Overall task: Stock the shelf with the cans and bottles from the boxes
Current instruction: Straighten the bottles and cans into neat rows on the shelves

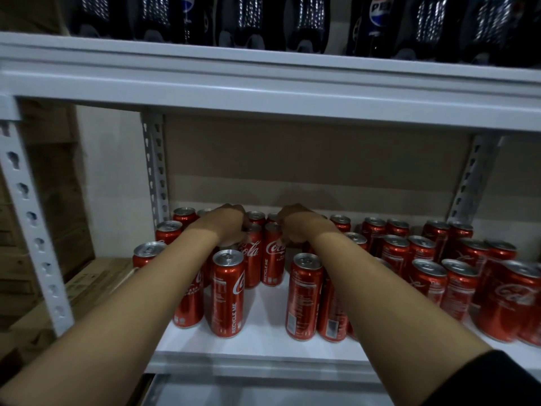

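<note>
Hands reach deep into the white metal shelf (263,344), both arms stretched over the near rows of red Coca-Cola cans (424,259). The left hand (224,222) has its fingers curled down over the top of a can (251,256) standing upright in the middle of the shelf, though how much of that can it actually grips is hidden behind the knuckles. The right hand (298,224) is likewise curled, its fingers meeting the top of the neighbouring can (273,259), which stands just beside the first with its script logo facing near; whether it truly pinches the can I cannot tell. Two more upright cans stand near, one (227,293) under the left forearm and one (304,297) under the right forearm, with a bare strip of shelf between them. Further cans crowd the right half of the shelf and a few line the far left by the perforated upright post (35,230). Above, dark Pepsi bottles (377,22) stand in a row on the upper shelf (263,80). Brown cardboard boxes (52,186) are stacked to the left of the rack
</note>
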